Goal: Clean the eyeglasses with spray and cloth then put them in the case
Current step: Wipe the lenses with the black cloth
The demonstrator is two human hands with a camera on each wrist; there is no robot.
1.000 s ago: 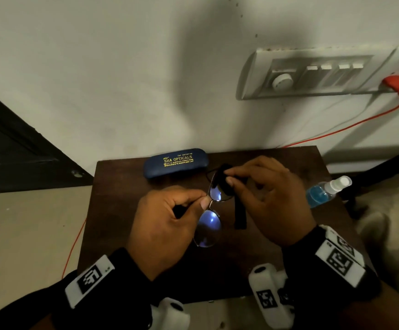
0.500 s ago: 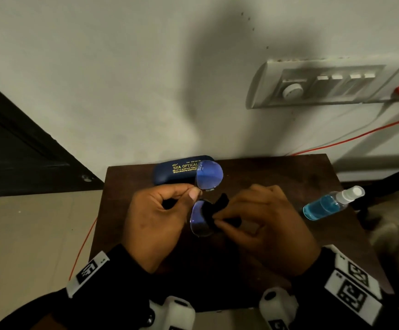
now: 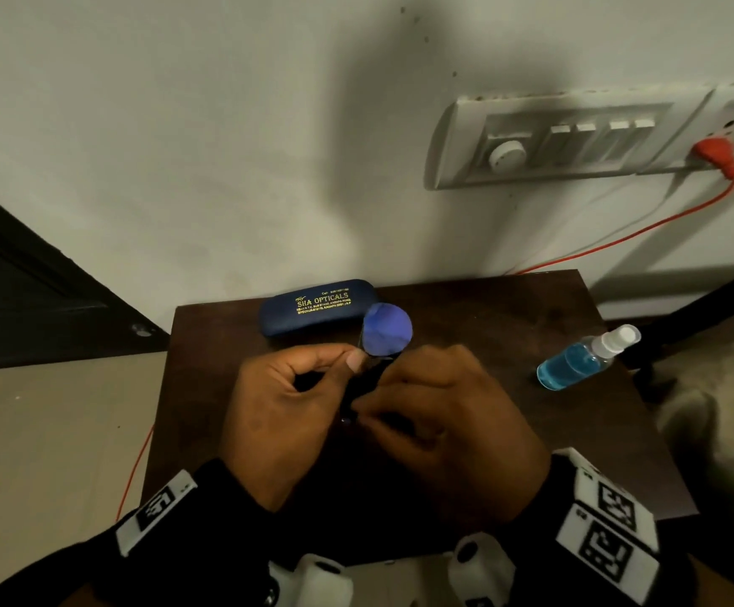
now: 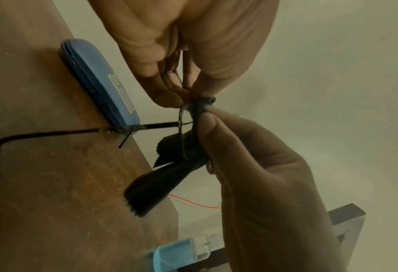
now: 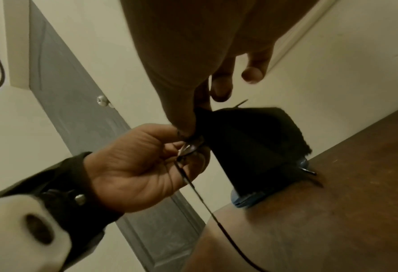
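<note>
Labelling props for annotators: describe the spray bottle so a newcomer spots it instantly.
Start at the dark brown wooden table against the white wall, then look to its right edge, right of both hands. There the small clear plastic spray bottle lies on its side; its blue liquid and white nozzle set it apart from the closed navy glasses case.

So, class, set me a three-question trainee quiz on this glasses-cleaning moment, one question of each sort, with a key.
1. True or false: the eyeglass case lies closed on the table.
2. Multiple choice: what does the right hand pinch against the eyeglasses? A) the spray bottle B) a dark cloth C) the case
3. Fill in: the spray bottle holds a ___ liquid and lies on its side, untouched.

Key: 1 true. 2 B: the dark cloth is pinched over a lens while the left hand holds the frame. 3 blue.
</note>
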